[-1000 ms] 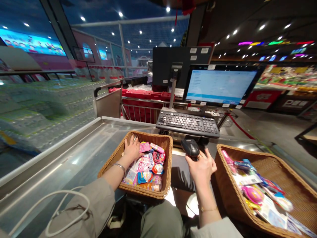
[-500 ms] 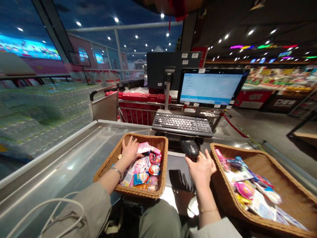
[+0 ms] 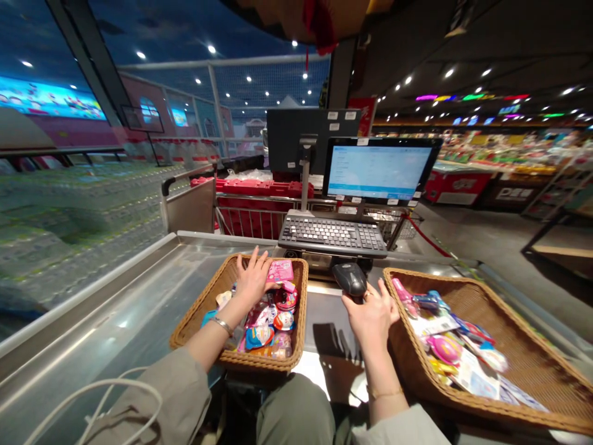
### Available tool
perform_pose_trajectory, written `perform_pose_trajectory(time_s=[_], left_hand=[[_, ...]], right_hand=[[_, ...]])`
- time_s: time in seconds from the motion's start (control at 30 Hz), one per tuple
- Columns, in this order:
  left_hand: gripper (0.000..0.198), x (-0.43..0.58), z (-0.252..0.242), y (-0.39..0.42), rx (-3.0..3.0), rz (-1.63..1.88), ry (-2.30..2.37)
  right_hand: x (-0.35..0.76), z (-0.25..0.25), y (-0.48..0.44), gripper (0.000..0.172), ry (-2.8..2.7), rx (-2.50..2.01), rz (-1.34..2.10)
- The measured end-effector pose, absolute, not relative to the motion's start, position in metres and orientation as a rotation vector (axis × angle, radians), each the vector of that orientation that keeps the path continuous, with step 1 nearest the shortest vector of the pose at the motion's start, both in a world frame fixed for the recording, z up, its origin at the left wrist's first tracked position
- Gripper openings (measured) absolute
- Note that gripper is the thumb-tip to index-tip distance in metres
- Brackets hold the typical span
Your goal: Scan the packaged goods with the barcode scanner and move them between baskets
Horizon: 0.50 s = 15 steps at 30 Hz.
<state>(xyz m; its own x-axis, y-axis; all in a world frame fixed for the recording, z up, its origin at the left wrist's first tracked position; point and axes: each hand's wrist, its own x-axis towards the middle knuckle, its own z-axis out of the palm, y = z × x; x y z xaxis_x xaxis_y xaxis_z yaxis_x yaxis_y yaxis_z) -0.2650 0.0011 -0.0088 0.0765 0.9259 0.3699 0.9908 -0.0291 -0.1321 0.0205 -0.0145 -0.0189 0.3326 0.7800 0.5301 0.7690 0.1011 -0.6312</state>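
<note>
My left hand (image 3: 250, 281) is over the left wicker basket (image 3: 185, 324), near its far rim. A flat pink packet (image 3: 280, 270) is pinched between its thumb and index finger, while the other fingers stretch out. Below the packet, the basket holds small, brightly wrapped goods, among them a blue and white egg-shaped pack (image 3: 259, 337). My right hand (image 3: 372, 315) grips a black handheld barcode scanner (image 3: 351, 279) between the two baskets. The scanner's head points forward and left, and its handle is mostly hidden by my fingers.
A second wicker basket (image 3: 532, 334) with assorted small goods stands at the right. Ahead are a keyboard (image 3: 331, 233), a lit monitor (image 3: 380, 170) and a metal cart (image 3: 250, 222). The steel counter (image 3: 125, 321) runs left, with a white cable (image 3: 115, 383) across my sleeve.
My left hand has moved up and right within the left basket, bringing the pink packet along and tilting it. My right hand keeps the scanner in nearly the same place. The view has shifted slightly.
</note>
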Motion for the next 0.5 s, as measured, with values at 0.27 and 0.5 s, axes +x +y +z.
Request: perform_pose_trajectory(time_s=[0.27,0.5], left_hand=[[0.057,-0.23,-0.001,0.007,-2.013,-0.374,-1.763],[0.057,-0.203,0.007,0.015,-2.044,-0.436,-1.742]], right_hand=[[0.026,-0.017,-0.017,0.029,-1.421,-1.637,0.007],[0.033,-0.018,-0.017,0.024,-1.45,-1.609,-0.004]])
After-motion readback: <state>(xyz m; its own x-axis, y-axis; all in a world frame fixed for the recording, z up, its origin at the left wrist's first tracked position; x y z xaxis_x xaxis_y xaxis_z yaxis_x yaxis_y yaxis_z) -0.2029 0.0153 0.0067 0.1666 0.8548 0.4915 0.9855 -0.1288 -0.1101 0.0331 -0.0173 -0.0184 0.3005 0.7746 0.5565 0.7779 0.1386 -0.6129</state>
